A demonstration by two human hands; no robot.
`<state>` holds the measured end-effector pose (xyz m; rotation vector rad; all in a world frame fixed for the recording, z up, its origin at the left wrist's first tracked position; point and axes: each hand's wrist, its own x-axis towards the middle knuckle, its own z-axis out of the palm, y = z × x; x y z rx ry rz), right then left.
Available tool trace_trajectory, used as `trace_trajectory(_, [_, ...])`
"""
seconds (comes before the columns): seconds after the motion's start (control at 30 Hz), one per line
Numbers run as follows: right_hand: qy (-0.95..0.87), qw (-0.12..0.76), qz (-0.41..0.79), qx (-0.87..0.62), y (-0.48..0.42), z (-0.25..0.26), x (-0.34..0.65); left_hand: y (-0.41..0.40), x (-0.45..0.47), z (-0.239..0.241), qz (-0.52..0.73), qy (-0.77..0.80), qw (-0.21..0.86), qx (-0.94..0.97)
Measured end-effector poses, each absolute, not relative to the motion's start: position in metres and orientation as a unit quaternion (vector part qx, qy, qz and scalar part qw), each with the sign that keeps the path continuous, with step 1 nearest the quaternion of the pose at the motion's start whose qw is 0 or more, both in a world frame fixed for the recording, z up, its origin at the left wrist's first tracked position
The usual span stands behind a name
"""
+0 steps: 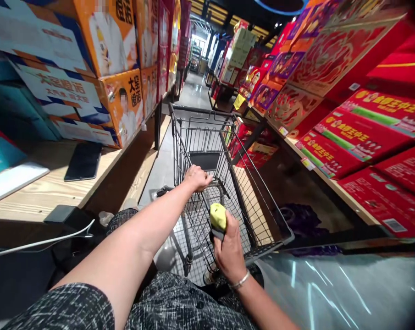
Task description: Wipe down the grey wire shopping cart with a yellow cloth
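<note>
A black wire shopping cart (204, 161) stands in front of me in the aisle, its basket facing away. My left hand (196, 178) is closed over the cart's left upper rail, with the arm stretched forward. Near my body, my right hand (230, 247) is closed round a yellow-green bundle (218, 216) that looks like folded cloth. Something grey and dark shows beneath the bundle, too hidden to name. A bracelet (240, 279) circles my right wrist. The bundle is held above the cart's near part.
Stacked orange drink cartons (121, 105) stand on the wooden shelf at left, with a black phone (83, 161) nearby. A white cable (66, 236) hangs below. Red gift boxes (348, 137) line the right shelf. The tiled aisle (193, 89) runs ahead between the shelves.
</note>
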<state>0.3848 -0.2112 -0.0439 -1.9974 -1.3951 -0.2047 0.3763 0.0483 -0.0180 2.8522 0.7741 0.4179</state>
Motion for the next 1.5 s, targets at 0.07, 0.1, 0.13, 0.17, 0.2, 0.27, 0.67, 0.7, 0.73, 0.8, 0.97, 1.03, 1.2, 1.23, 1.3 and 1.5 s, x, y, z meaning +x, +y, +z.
trace_trajectory(0.07, [-0.593, 0.287, -0.164, -0.734, -0.216, -0.057, 0.374, 0.048, 0.376, -0.017, 0.123, 0.261, 0.085, 0.954])
trace_trajectory(0.1, [-0.615, 0.262, -0.189, -0.719, -0.217, -0.061, 0.372, 0.048, 0.375, -0.016, 0.116, 0.264, 0.088, 0.953])
trace_trajectory(0.13, [-0.632, 0.241, -0.204, -0.708, -0.217, -0.063, 0.371, 0.048, 0.375, -0.016, 0.109, 0.268, 0.089, 0.953])
trace_trajectory(0.17, [-0.644, 0.228, -0.212, -0.699, -0.217, -0.064, 0.372, 0.048, 0.375, -0.016, 0.102, 0.271, 0.090, 0.953])
trace_trajectory(0.2, [-0.652, 0.223, -0.217, -0.692, -0.217, -0.065, 0.374, 0.048, 0.376, -0.016, 0.096, 0.274, 0.091, 0.953])
trace_trajectory(0.27, [-0.664, 0.227, -0.222, -0.677, -0.218, -0.064, 0.380, 0.046, 0.377, -0.016, 0.086, 0.278, 0.093, 0.952])
trace_trajectory(0.67, [-0.662, 0.253, -0.218, -0.671, -0.272, -0.079, 0.519, 0.010, 0.397, -0.014, 0.062, 0.147, 0.115, 0.981])
trace_trajectory(0.7, [-0.642, 0.264, -0.209, -0.688, -0.275, -0.081, 0.533, 0.008, 0.397, -0.016, 0.072, 0.121, 0.115, 0.983])
trace_trajectory(0.73, [-0.612, 0.276, -0.198, -0.714, -0.277, -0.082, 0.545, 0.008, 0.396, -0.017, 0.092, 0.093, 0.116, 0.985])
trace_trajectory(0.8, [-0.525, 0.294, -0.167, -0.781, -0.280, -0.081, 0.565, 0.012, 0.384, -0.018, 0.151, 0.050, 0.116, 0.981])
trace_trajectory(0.97, [-0.328, 0.308, -0.079, -0.890, -0.273, -0.070, 0.595, 0.062, 0.293, -0.001, 0.246, 0.282, 0.070, 0.925])
trace_trajectory(1.03, [-0.309, 0.307, -0.068, -0.898, -0.269, -0.066, 0.604, 0.092, 0.242, 0.011, 0.254, 0.467, 0.029, 0.846])
trace_trajectory(1.2, [-0.296, 0.316, -0.080, -0.898, -0.260, -0.062, 0.613, 0.159, 0.141, 0.020, 0.225, 0.642, -0.011, 0.733])
trace_trajectory(1.23, [-0.294, 0.317, -0.083, -0.898, -0.259, -0.061, 0.612, 0.168, 0.129, 0.018, 0.204, 0.654, -0.010, 0.728])
trace_trajectory(1.3, [-0.289, 0.314, -0.085, -0.901, -0.257, -0.061, 0.609, 0.183, 0.113, 0.012, 0.119, 0.678, 0.008, 0.725])
trace_trajectory(1.5, [-0.284, 0.310, -0.104, -0.901, -0.256, -0.062, 0.600, 0.191, 0.111, 0.003, 0.086, 0.675, -0.005, 0.733])
